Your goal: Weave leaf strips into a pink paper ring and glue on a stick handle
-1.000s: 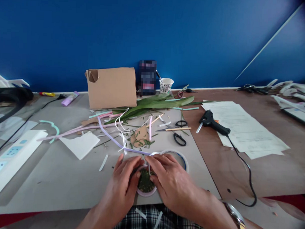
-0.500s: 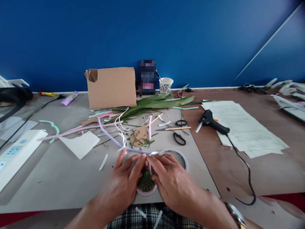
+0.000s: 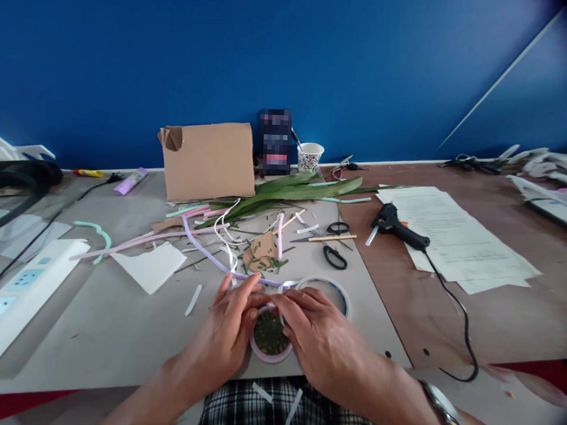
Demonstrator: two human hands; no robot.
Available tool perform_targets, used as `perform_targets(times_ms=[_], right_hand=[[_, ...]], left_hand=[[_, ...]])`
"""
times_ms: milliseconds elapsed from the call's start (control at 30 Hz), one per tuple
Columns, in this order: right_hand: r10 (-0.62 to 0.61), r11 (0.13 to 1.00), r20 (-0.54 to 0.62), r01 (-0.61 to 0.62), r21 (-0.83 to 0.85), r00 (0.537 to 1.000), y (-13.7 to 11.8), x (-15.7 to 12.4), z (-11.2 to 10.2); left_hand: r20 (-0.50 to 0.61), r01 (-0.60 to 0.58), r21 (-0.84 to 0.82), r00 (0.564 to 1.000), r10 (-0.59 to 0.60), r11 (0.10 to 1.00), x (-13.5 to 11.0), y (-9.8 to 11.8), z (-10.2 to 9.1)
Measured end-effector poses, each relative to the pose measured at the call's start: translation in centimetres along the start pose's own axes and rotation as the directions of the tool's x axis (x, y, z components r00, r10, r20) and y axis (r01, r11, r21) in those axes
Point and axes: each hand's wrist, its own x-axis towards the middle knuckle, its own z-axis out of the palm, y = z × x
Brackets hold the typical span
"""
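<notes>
A small round cup with a pale pink rim, filled with chopped green bits, stands at the near edge of the grey board. My left hand curls round its left side with the fingertips pinched at its far rim. My right hand covers its right side, fingers pressed to the same spot. A long lilac paper strip runs from that pinch away to the left. A roll of tape lies just behind my right hand.
Long green leaves, paper scraps and scissors lie mid-table. A black glue gun with its cord rests on white sheets at right. A cardboard piece, a paper cup and a white power strip are also here.
My left hand has slid round the cup, its fingers closing toward the far rim. More of the cup's green filling shows between my hands. The right hand has barely moved.
</notes>
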Motion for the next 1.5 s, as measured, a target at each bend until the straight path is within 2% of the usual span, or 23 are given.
perform_targets(times_ms=[700, 933, 1167, 1267, 1400, 1500], right_hand=[[-0.003, 0.998, -0.003, 0.003, 0.062, 1.000, 0.0, 0.0, -0.3], [-0.017, 0.999, -0.012, 0.018, 0.035, 1.000, 0.1, -0.1, -0.2], [-0.017, 0.999, -0.009, 0.018, 0.039, 1.000, 0.2, -0.1, -0.1], [-0.014, 0.999, 0.005, 0.014, 0.050, 1.000, 0.2, -0.2, -0.1], [-0.027, 0.999, -0.003, 0.027, 0.037, 1.000, 0.3, -0.4, 0.0], [-0.024, 1.000, -0.007, 0.025, 0.018, 1.000, 0.4, -0.4, 0.1]], left_hand=[[0.013, -0.067, -0.013, 0.998, 0.067, 0.998, 0.9, -0.1, 0.1], [0.041, -0.126, 0.003, 0.991, 0.125, 0.992, 1.5, -0.3, -0.1], [0.042, -0.237, 0.045, 0.971, 0.235, 0.970, 2.7, -0.4, -0.6], [-0.006, -0.215, 0.058, 0.976, 0.216, 0.975, 2.5, -0.3, -0.8], [-0.070, -0.143, 0.047, 0.987, 0.146, 0.989, 1.0, -0.3, -1.3], [-0.043, -0.120, 0.029, 0.992, 0.121, 0.992, -0.1, -0.2, -1.3]])
